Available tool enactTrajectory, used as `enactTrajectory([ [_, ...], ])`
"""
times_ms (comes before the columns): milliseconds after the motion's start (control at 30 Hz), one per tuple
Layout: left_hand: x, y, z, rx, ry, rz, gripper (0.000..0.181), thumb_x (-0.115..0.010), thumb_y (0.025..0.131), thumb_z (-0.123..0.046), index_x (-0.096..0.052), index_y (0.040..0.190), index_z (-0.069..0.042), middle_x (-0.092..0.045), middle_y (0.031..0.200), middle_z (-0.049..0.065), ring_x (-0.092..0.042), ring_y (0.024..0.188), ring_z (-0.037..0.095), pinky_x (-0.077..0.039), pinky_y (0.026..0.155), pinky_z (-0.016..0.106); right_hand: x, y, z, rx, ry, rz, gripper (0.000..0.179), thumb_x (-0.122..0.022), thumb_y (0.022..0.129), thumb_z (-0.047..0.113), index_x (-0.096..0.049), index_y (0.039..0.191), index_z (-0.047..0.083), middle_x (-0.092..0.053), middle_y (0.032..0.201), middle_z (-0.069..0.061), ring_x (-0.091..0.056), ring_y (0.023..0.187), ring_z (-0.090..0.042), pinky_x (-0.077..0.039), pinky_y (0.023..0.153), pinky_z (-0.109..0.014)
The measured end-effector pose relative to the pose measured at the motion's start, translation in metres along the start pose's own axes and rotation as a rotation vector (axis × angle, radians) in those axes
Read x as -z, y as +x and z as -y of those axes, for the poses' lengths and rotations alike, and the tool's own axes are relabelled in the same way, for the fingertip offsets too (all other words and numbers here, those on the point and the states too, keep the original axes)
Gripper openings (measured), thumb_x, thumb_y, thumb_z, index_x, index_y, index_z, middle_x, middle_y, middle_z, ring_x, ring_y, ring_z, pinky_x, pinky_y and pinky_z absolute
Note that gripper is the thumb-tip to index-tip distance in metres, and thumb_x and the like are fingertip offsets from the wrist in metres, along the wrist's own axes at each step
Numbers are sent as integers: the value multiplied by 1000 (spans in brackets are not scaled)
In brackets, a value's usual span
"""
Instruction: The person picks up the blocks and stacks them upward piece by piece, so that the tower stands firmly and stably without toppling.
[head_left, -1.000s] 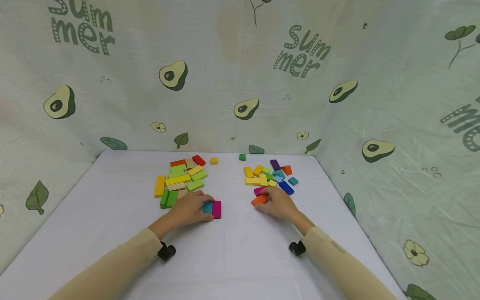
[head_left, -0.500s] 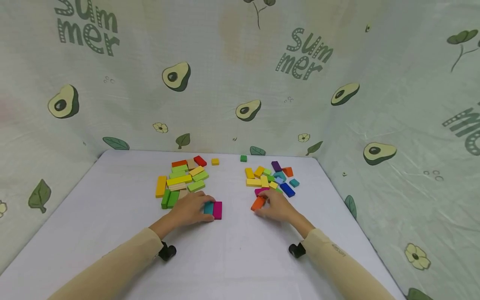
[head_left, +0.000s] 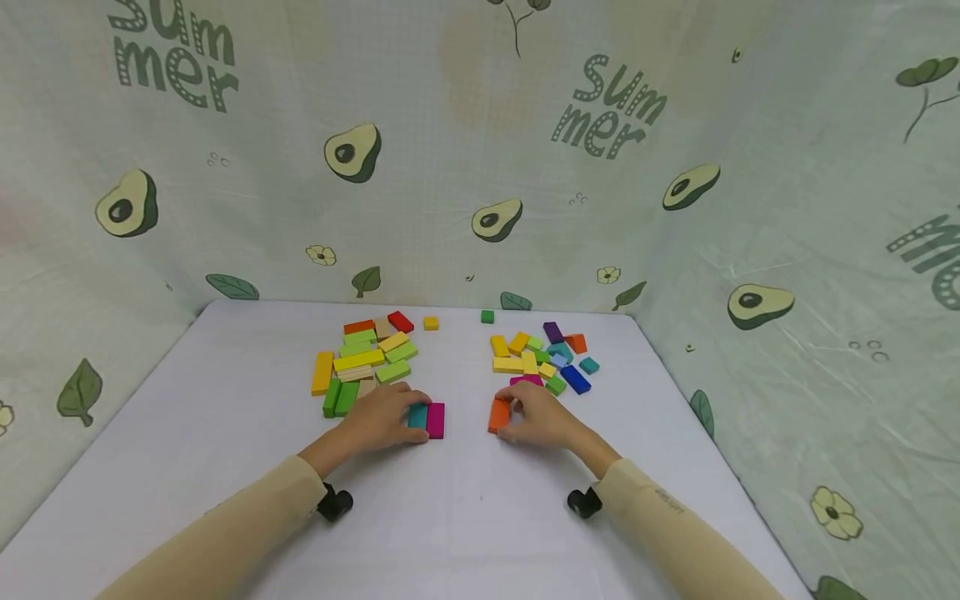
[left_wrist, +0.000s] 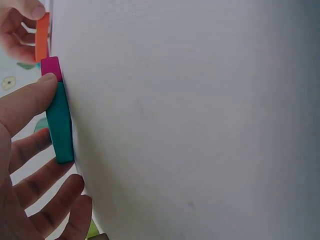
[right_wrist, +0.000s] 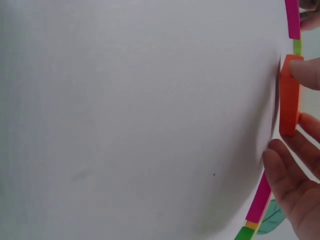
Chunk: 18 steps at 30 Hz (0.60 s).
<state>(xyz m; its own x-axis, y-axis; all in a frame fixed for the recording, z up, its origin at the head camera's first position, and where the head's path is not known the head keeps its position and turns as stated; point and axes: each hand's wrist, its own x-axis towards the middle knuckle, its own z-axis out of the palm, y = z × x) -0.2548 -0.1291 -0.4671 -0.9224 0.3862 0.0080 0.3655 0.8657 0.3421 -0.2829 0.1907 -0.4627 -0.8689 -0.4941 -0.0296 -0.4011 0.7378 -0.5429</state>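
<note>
In the head view my left hand (head_left: pixel 375 419) spans a teal block (head_left: pixel 417 416) and a magenta block (head_left: pixel 436 421) lying side by side on the white table (head_left: pixel 465 517). The left wrist view shows the thumb on the end of the magenta block (left_wrist: pixel 51 66), beside the teal block (left_wrist: pixel 61 125), with the other fingers behind. My right hand (head_left: pixel 546 417) pinches an orange block (head_left: pixel 499 414) between thumb and fingers, a short gap to the right of the magenta one. The right wrist view has the thumb on the near end of the orange block (right_wrist: pixel 289 102).
Beyond my left hand lies a cluster of yellow, green, wooden and red blocks, including a long yellow block (head_left: pixel 358 360). Another cluster, with a blue block (head_left: pixel 575 379) and a second magenta block (head_left: pixel 527 381), lies beyond my right hand. A green cube (head_left: pixel 487 317) sits near the back edge.
My right hand has drawn the orange block leftward and toward me, away from the right cluster, and turned it to match the magenta block's direction. My left hand keeps its place.
</note>
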Motion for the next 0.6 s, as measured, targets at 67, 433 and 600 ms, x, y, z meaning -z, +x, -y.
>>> enactTrajectory([
  [67, 0, 0, 0, 1, 0, 0, 58, -87, 86, -47, -70, 138, -27, -66, 134, 8, -61, 120, 28, -59, 96, 50, -1, 1, 4, 26, 1, 10, 58, -88, 88, 28, -66, 139, 12, -66, 119, 1, -59, 107, -17, -58, 90, -35],
  [433, 0, 1, 0, 5, 14, 10, 58, -86, 87, -48, -70, 138, -27, -65, 139, 9, -60, 124, 30, -58, 99, 53, -12, 11, 22, 85, 2, 40, 57, -86, 90, 27, -66, 141, 12, -66, 121, 1, -61, 108, -20, -57, 87, -30],
  [600, 0, 0, 0, -6, 21, 0, 57, -87, 86, -47, -70, 137, -26, -66, 135, 8, -61, 120, 28, -59, 97, 52, -16, 16, 30, 124, -5, 59, 56, -84, 92, 28, -65, 142, 13, -65, 120, 1, -60, 107, -18, -56, 88, -29],
])
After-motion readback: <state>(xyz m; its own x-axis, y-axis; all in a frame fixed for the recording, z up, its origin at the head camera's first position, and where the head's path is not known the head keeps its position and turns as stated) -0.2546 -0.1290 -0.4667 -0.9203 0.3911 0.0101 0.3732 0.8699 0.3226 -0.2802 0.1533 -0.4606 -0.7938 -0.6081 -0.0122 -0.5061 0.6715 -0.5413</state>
